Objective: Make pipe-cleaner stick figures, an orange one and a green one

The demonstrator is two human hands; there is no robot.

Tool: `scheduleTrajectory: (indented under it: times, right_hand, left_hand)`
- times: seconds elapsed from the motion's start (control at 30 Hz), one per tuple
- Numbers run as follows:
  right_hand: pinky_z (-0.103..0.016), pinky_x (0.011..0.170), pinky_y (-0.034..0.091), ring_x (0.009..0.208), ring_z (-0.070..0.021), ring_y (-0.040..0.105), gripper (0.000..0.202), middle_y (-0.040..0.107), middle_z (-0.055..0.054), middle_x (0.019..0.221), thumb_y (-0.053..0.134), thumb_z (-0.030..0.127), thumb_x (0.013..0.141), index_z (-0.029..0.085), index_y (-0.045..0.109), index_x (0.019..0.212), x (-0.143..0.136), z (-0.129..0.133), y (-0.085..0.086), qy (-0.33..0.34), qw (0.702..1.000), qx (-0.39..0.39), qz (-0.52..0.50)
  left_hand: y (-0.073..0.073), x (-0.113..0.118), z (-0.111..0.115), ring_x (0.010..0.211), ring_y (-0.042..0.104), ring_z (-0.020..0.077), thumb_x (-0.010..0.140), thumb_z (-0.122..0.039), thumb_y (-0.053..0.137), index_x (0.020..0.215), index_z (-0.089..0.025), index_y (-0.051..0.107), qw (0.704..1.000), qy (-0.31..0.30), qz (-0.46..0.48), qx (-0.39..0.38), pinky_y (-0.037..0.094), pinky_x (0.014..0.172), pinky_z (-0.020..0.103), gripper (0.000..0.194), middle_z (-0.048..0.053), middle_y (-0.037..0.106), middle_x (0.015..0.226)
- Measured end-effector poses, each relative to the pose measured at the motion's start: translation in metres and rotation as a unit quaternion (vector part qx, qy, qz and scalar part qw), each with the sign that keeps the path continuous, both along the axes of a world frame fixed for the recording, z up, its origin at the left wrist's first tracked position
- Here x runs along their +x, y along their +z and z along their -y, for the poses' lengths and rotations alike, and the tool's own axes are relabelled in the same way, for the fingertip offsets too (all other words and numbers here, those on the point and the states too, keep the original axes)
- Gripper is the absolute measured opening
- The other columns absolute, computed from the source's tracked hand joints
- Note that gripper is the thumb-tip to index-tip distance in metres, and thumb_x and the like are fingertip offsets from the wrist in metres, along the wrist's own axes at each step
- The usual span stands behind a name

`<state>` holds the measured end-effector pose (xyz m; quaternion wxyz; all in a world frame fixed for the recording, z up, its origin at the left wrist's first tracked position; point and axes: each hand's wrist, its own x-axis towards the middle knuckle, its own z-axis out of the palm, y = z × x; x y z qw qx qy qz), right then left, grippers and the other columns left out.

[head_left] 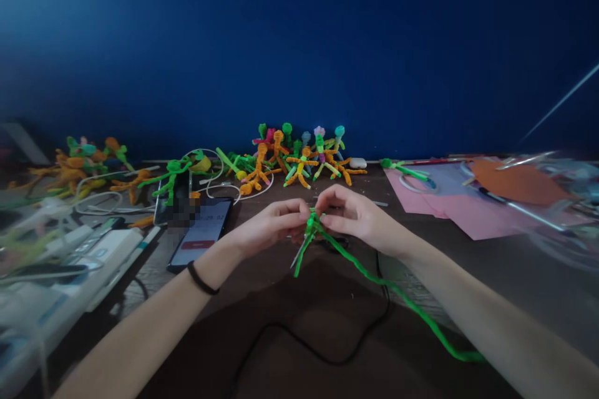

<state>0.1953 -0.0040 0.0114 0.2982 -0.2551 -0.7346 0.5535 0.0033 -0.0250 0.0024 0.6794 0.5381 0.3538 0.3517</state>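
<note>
Between both hands, near the middle of the view, is a small green yarn piece [312, 222]. My left hand [281, 222] pinches its left side, thumb and fingers together. My right hand [349, 215] pinches its upper right side. A thin metal tool [296, 254] points down and left from the piece, beside a short green end. From the piece a long green yarn strand [397, 291] runs down to the right, passing under my right forearm. The fingertips partly hide the piece, so its shape is unclear.
Small yarn figures [262, 168] stand along the blue wall, with more figures [70, 168] at the left. A phone [201, 234] and a power strip [110, 255] lie left. Pink paper [472, 218] lies right. A black cable [327, 361] crosses the dark table [281, 380].
</note>
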Motion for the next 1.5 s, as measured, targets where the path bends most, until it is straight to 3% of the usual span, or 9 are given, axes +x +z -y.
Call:
scheduleTrajectory:
  times: [0.3, 0.53, 0.73, 0.83, 1.03, 1.27, 1.5]
  right_hand:
    - [-0.021, 0.056, 0.035, 0.062, -0.0085, 0.045, 0.022, 0.05, 0.001, 0.071, 0.057, 0.037, 0.075, 0.017, 0.049, 0.083, -0.001, -0.001, 0.0, -0.006, 0.998, 0.027, 0.057]
    - [-0.022, 0.055, 0.035, 0.058, -0.0082, 0.044, 0.024, 0.049, 0.002, 0.068, 0.056, 0.04, 0.075, 0.016, 0.052, 0.079, -0.001, -0.004, 0.002, -0.034, 0.994, 0.051, 0.092]
    - [-0.022, 0.058, 0.036, 0.063, -0.0095, 0.045, 0.022, 0.048, 0.001, 0.07, 0.054, 0.038, 0.076, 0.016, 0.053, 0.073, -0.002, -0.005, 0.0, -0.073, 0.99, 0.094, 0.071]
    - [-0.022, 0.058, 0.037, 0.063, -0.01, 0.046, 0.022, 0.049, 0.001, 0.068, 0.054, 0.038, 0.076, 0.016, 0.053, 0.075, -0.002, -0.005, -0.001, -0.059, 0.993, 0.068, 0.071]
    - [-0.023, 0.061, 0.037, 0.065, -0.0101, 0.047, 0.02, 0.051, 0.001, 0.068, 0.053, 0.035, 0.077, 0.016, 0.053, 0.077, -0.001, -0.002, 0.001, -0.021, 0.998, 0.0, 0.051]
    - [-0.021, 0.056, 0.033, 0.059, -0.0078, 0.042, 0.015, 0.046, 0.003, 0.063, 0.053, 0.03, 0.076, 0.016, 0.053, 0.072, -0.003, 0.0, 0.001, -0.023, 0.998, 0.018, 0.047]
    - [-0.026, 0.067, 0.04, 0.069, -0.0113, 0.052, 0.018, 0.056, -0.001, 0.074, 0.052, 0.033, 0.078, 0.016, 0.056, 0.082, 0.0, -0.005, -0.001, -0.028, 0.999, -0.017, 0.021]
  left_hand:
    - [0.003, 0.008, 0.003, 0.061, 0.045, 0.0072, 0.075, -0.032, 0.057, 0.071, -0.014, 0.052, 0.994, 0.018, -0.082, 0.065, 0.034, 0.058, 0.02, 0.019, -0.003, 0.048, 0.066]
    - [0.004, 0.012, 0.002, 0.063, 0.047, 0.0073, 0.072, -0.029, 0.06, 0.077, -0.016, 0.047, 0.991, 0.084, -0.058, 0.091, 0.036, 0.059, 0.02, 0.019, -0.003, 0.048, 0.069]
    - [0.008, 0.011, 0.003, 0.056, 0.043, 0.0064, 0.074, -0.03, 0.057, 0.077, -0.014, 0.054, 0.984, 0.065, -0.113, 0.118, 0.035, 0.055, 0.02, 0.016, -0.004, 0.047, 0.062]
    - [0.009, 0.012, 0.005, 0.055, 0.045, 0.0066, 0.073, -0.03, 0.058, 0.074, -0.014, 0.053, 0.983, 0.058, -0.125, 0.122, 0.035, 0.054, 0.02, 0.016, -0.004, 0.047, 0.06]
    - [0.005, 0.012, 0.005, 0.052, 0.043, 0.0058, 0.073, -0.028, 0.057, 0.072, -0.015, 0.051, 0.992, 0.042, -0.076, 0.092, 0.035, 0.051, 0.019, 0.015, -0.005, 0.047, 0.057]
    - [0.003, 0.012, 0.005, 0.054, 0.045, 0.0061, 0.072, -0.023, 0.058, 0.068, -0.015, 0.049, 0.993, 0.048, -0.069, 0.077, 0.036, 0.054, 0.02, 0.013, -0.005, 0.05, 0.057]
    - [0.002, 0.01, 0.003, 0.055, 0.047, 0.0069, 0.074, -0.022, 0.055, 0.072, -0.015, 0.05, 0.997, 0.066, 0.013, 0.031, 0.038, 0.056, 0.021, 0.009, -0.004, 0.051, 0.059]
